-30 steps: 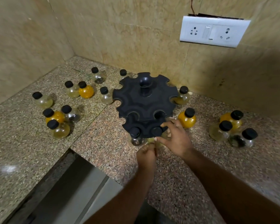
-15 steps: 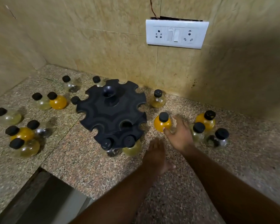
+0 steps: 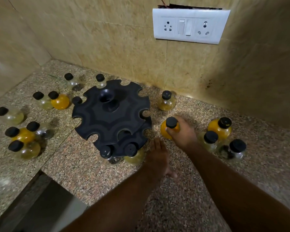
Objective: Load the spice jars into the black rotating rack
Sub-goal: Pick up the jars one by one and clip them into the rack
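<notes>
The black rotating rack (image 3: 112, 114) stands on the granite counter (image 3: 94, 178) near the corner. Two black-capped jars hang in its lower front notches: a clear one (image 3: 107, 154) and a yellowish one (image 3: 134, 154). My right hand (image 3: 182, 133) is closed around an orange jar (image 3: 167, 129) standing on the counter just right of the rack. My left hand (image 3: 157, 156) rests flat on the counter beside the rack's front right, holding nothing.
Several jars stand left of the rack, among them an orange one (image 3: 59, 101). One yellowish jar (image 3: 166, 102) stands by the wall. Three more jars (image 3: 221, 127) cluster at the right. A white socket plate (image 3: 189, 25) is on the wall. The counter edge drops off at front left.
My right hand left the rack's front notch, moved right and closed on the orange jar. My left hand drew back from the rack and flattened on the counter. The view shifted right.
</notes>
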Demonstrator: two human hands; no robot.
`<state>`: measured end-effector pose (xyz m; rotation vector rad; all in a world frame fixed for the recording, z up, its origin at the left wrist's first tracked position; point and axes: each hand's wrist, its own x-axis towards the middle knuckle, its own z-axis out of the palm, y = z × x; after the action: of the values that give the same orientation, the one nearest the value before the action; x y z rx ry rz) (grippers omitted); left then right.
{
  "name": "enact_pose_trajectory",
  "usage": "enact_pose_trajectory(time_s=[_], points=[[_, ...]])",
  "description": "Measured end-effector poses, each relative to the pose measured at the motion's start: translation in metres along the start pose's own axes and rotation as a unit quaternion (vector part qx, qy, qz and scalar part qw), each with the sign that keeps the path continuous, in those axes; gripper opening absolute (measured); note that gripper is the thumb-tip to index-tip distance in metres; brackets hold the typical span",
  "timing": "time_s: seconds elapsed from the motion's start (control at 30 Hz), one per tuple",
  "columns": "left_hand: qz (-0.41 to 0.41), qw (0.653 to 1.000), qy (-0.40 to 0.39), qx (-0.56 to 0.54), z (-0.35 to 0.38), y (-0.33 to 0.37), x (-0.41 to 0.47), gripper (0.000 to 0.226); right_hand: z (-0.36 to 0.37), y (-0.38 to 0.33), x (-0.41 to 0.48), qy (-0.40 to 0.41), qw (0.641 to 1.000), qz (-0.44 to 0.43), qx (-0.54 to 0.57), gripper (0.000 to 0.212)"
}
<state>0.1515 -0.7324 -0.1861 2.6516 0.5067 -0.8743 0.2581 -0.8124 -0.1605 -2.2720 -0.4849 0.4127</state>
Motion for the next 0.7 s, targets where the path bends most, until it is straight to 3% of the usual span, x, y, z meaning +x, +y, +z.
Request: enact_pose_trajectory(time_s=[0.13,0.23,0.27,0.33,0.4,0.47,0.53,0.7], points=[[0.018,0.998,0.033,-0.054,0.008,-0.006,0.001,0.142,0.002,0.002,-0.004,0.018,1.0,-0.007,0.0,0.058],[0.019,0.962,0.128,-0.24,0.021,-0.011,0.004,0.114,0.002,0.002,-0.011,0.027,1.0,-0.008,-0.005,0.06],[0.013,0.929,0.172,-0.327,0.022,-0.01,0.0,0.104,0.003,0.0,-0.014,0.031,0.999,-0.01,-0.009,0.061],[-0.013,0.829,0.223,-0.513,0.02,-0.003,-0.007,0.089,0.003,-0.002,-0.02,0.035,0.999,-0.011,-0.021,0.063],[-0.05,0.691,0.226,-0.685,0.017,0.002,-0.016,0.073,0.004,-0.01,-0.027,0.034,0.998,-0.019,-0.041,0.063],[-0.068,0.563,0.226,-0.792,0.009,0.003,-0.027,0.042,0.005,-0.016,-0.033,0.026,0.997,-0.038,-0.055,0.056],[-0.082,0.503,0.209,-0.835,0.009,-0.004,-0.038,0.029,0.009,-0.023,-0.042,0.009,0.995,-0.063,-0.077,0.049],[-0.128,0.404,0.151,-0.893,0.015,-0.024,-0.058,0.038,0.024,-0.044,-0.063,-0.032,0.986,-0.105,-0.126,0.055]])
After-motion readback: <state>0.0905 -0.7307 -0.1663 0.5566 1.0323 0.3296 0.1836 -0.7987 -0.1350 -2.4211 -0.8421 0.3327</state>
